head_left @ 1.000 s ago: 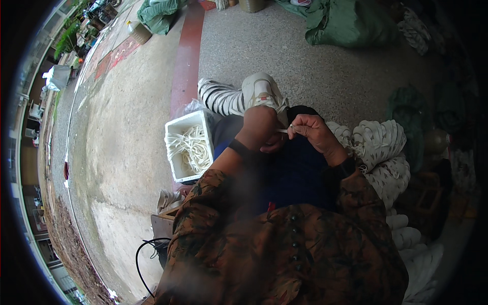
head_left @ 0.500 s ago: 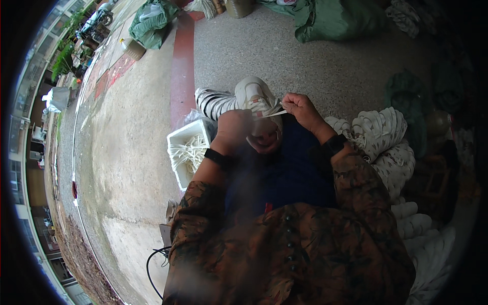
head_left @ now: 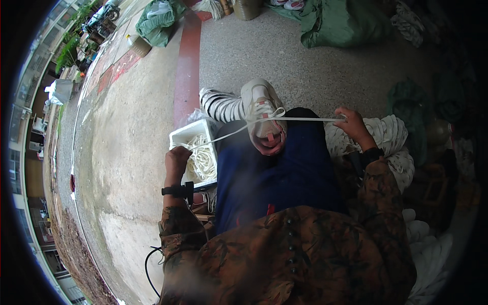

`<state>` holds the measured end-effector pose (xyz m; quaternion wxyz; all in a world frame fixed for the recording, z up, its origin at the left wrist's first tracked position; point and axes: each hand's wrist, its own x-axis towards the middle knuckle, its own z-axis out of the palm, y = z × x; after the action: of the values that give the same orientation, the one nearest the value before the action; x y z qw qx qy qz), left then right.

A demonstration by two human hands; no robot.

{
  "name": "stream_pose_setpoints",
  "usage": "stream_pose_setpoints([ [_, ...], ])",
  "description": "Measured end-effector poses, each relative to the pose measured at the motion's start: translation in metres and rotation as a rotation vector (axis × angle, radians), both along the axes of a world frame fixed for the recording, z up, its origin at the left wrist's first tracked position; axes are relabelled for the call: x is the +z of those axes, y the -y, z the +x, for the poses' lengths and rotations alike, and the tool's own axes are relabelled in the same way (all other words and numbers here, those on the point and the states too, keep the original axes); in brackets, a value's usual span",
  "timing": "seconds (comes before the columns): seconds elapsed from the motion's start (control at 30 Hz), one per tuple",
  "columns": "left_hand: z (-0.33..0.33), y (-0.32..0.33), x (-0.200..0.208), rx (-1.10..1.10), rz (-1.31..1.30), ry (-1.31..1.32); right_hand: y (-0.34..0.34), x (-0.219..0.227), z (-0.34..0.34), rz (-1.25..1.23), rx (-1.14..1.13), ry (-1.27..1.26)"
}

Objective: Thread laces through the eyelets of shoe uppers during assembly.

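Note:
A white cord [head_left: 305,120] is stretched taut between my two hands, passing around the toe of my white shoe [head_left: 262,109]. My right hand [head_left: 351,124] pinches one end out to the right, above a heap of white cord bundles [head_left: 389,134]. My left hand [head_left: 177,160] is low on the left, closed on the other end beside a white crate [head_left: 179,137] holding loose white cord [head_left: 202,161]. My crossed leg in dark blue trousers [head_left: 284,173] lies between the hands.
Grey speckled floor with a red painted stripe [head_left: 185,66] runs ahead. Green sacks [head_left: 340,20] lie at the far edge, another green bag [head_left: 157,18] at the far left. More white bundles [head_left: 432,254] pile at my right. A black cable [head_left: 152,259] trails at lower left.
My hands were close together at the shoe; they have pulled apart, the left down to the crate, the right out to the right, drawing the cord taut.

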<state>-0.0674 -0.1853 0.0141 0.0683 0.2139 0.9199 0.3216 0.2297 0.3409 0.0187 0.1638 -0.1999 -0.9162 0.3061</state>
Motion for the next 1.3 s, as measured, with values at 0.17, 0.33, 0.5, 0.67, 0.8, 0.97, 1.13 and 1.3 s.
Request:
stream_pose_setpoints([
  [0.17, -0.006, 0.015, -0.003, -0.021, 0.139, 0.120, -0.018, 0.014, 0.013, 0.326, 0.067, 0.083],
  [0.33, -0.013, 0.032, -0.007, -0.086, 0.075, 0.129, -0.035, 0.010, 0.023, 0.340, 0.048, -0.027],
  [0.5, -0.011, 0.044, 0.000, -0.085, 0.053, 0.149, -0.039, 0.028, 0.029, 0.543, 0.008, -0.081],
  [0.67, -0.009, 0.016, -0.004, -0.048, 0.162, 0.273, -0.073, 0.009, 0.036, 0.433, -0.227, -0.089],
  [0.8, 0.039, -0.042, 0.010, 0.062, 0.869, 0.981, -0.011, -0.004, -0.010, -1.081, -0.294, -0.134],
  [0.97, 0.074, -0.139, 0.020, -0.308, 0.607, 1.043, 0.105, 0.006, -0.088, -1.301, 0.108, -0.049],
  [1.13, 0.065, -0.187, 0.019, -0.178, 0.722, 0.933, 0.123, -0.018, -0.120, -0.855, -0.002, -0.191],
  [1.3, 0.063, -0.188, 0.017, -0.134, 0.751, 0.905, 0.131, -0.020, -0.123, -0.219, 0.050, -0.190],
])
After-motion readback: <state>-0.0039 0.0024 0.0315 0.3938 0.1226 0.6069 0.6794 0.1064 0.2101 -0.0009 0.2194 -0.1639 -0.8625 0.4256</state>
